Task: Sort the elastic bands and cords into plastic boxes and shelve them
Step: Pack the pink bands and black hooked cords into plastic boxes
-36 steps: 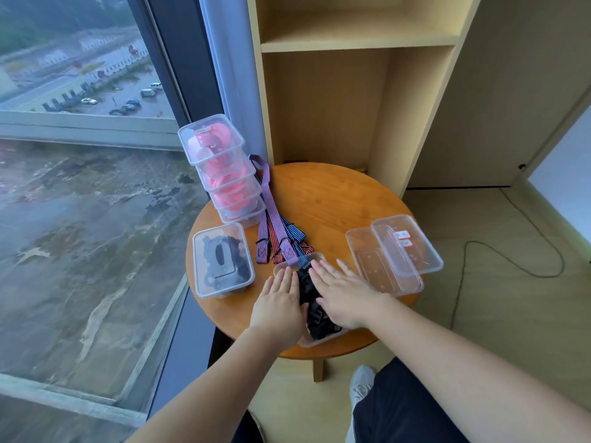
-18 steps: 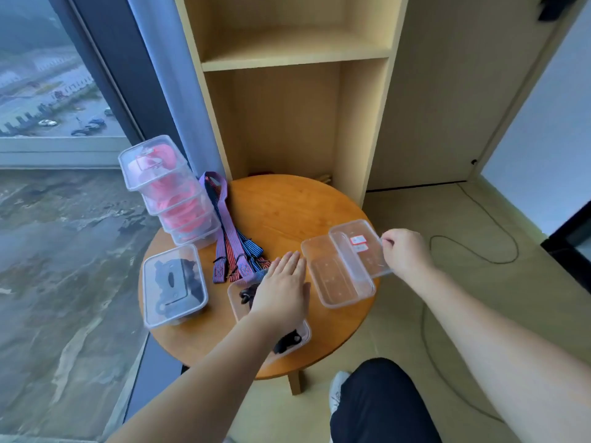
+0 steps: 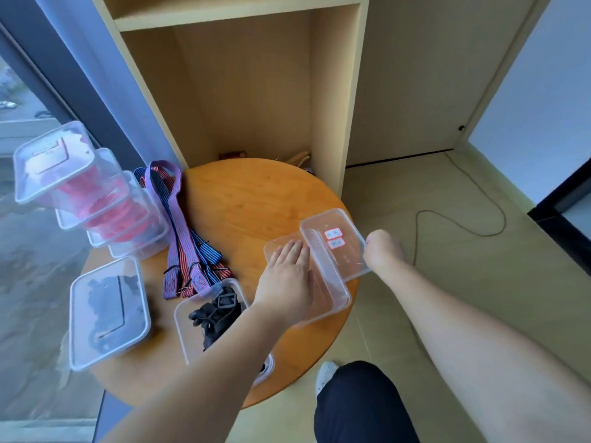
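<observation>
Left hand (image 3: 287, 276): laid flat, fingers straight, on an empty plastic box (image 3: 335, 298).
Right hand (image 3: 383, 251): clenched on the edge of the labelled plastic box (image 3: 348, 257).
Black cords (image 3: 217, 314): contained in an open box (image 3: 192, 330).
Striped bands (image 3: 185, 244): spread on the round table (image 3: 249, 203).

The left forearm (image 3: 217, 362) is covering the near part of the open box (image 3: 188, 334) and its black bands (image 3: 214, 311), the left hand (image 3: 287, 276) is hiding part of the tray (image 3: 334, 298), and the red labels (image 3: 333, 234) on the lid (image 3: 348, 254) are showing too small to read.
</observation>
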`<state>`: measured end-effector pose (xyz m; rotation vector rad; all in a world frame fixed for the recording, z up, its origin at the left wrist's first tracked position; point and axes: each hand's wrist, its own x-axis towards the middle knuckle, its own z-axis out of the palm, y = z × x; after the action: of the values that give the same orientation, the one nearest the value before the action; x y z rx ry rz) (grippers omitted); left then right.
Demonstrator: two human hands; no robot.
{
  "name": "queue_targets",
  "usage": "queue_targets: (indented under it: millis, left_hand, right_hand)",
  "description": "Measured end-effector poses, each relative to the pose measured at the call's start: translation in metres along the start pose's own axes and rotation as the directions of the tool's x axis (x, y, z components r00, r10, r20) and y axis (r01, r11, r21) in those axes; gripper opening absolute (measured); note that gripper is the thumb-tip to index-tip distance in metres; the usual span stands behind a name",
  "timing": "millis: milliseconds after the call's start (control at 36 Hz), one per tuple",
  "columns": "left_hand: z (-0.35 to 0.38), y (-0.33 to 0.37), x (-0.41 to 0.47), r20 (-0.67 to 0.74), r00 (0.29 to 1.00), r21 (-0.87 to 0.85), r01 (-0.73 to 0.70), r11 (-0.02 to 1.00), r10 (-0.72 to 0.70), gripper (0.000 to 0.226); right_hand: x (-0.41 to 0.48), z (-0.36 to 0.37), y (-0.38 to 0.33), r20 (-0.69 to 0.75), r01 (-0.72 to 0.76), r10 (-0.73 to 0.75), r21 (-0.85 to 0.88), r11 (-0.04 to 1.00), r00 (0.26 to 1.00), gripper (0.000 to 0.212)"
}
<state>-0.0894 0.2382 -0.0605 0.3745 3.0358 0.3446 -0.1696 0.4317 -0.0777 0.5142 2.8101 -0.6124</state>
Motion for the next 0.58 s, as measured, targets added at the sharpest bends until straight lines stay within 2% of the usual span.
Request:
queue_targets:
  millis: [306, 417, 583]
  left_hand:
    - [0.003, -0.004, 0.009, -0.007, 1.000, -0.010, -0.001, 1.000, 0.001, 0.056]
    - [0.001, -0.005, 0.009, -0.026, 1.000, -0.019, -0.008, 1.000, 0.008, 0.056]
    - [-0.003, -0.006, 0.012, -0.080, 0.997, -0.037, -0.010, 0.999, 0.007, 0.055]
  right_hand:
    - [0.019, 0.012, -0.001, -0.072, -0.022, 0.024, 0.022, 1.000, 0.997, 0.016]
    - [0.019, 0.010, -0.003, -0.079, 0.021, -0.023, -0.032, 0.999, 0.997, 0.026]
    - [0.021, 0.007, -0.014, -0.136, 0.103, -0.110, -0.054, 0.993, 0.985, 0.018]
